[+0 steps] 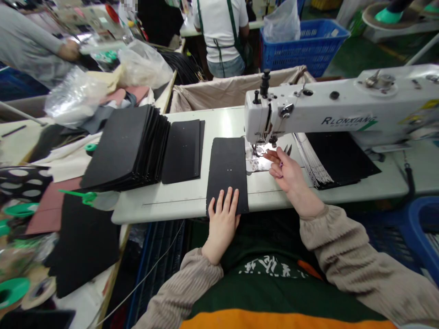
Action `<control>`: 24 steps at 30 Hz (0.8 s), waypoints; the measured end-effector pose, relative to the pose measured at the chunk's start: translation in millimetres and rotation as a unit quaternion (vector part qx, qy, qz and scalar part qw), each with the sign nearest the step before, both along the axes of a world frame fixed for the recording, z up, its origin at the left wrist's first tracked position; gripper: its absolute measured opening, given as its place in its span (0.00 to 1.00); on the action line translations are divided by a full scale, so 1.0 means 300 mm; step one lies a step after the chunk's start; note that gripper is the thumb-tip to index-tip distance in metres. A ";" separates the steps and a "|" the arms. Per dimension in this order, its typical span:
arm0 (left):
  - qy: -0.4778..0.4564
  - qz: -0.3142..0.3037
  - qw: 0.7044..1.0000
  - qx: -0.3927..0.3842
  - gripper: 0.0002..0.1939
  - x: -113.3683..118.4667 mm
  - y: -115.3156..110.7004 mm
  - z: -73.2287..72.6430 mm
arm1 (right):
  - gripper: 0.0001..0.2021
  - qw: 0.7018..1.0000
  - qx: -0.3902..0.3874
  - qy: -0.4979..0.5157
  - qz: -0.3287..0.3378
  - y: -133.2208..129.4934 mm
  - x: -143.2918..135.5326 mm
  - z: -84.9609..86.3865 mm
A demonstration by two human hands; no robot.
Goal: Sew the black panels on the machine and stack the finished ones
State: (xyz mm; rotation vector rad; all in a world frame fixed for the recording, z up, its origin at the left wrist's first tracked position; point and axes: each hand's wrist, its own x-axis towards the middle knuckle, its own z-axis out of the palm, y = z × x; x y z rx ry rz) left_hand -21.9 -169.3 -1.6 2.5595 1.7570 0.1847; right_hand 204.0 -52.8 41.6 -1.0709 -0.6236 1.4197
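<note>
My left hand lies with fingers spread on the lower end of a black panel, flat on the pale sewing table. My right hand is just right of the sewing machine's needle area, its fingers curled round small scissors whose blades point up. The panel's right edge reaches the shiny needle plate. Left of it lie a few black panels and a tall stack of black panels. More black pieces with pale edges rest beneath the machine arm.
The white machine arm spans the right side. Behind the table are a cloth-lined bin and a blue crate. Another person is beyond it, and a person's grey sleeve shows at upper left. Plastic bags lie at left.
</note>
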 end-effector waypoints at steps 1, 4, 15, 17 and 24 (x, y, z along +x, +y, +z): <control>-0.002 0.000 1.000 0.002 0.34 -0.001 0.001 -0.001 | 0.19 1.000 0.002 0.003 -0.001 0.004 -0.003 0.003; -0.004 0.000 1.000 0.007 0.35 -0.001 0.001 0.003 | 0.20 1.000 0.007 0.002 -0.009 0.015 -0.008 0.015; -0.028 -0.005 1.000 0.005 0.34 -0.010 0.014 0.006 | 0.18 0.999 0.031 -0.005 -0.011 0.033 -0.012 0.053; -0.065 -0.015 0.998 -0.017 0.32 -0.028 0.032 0.030 | 0.19 1.000 0.026 -0.010 -0.003 0.030 -0.005 0.051; -0.372 0.069 0.913 -0.154 0.23 -0.282 0.055 0.308 | 0.20 0.978 0.074 -0.196 0.000 -0.070 0.018 0.028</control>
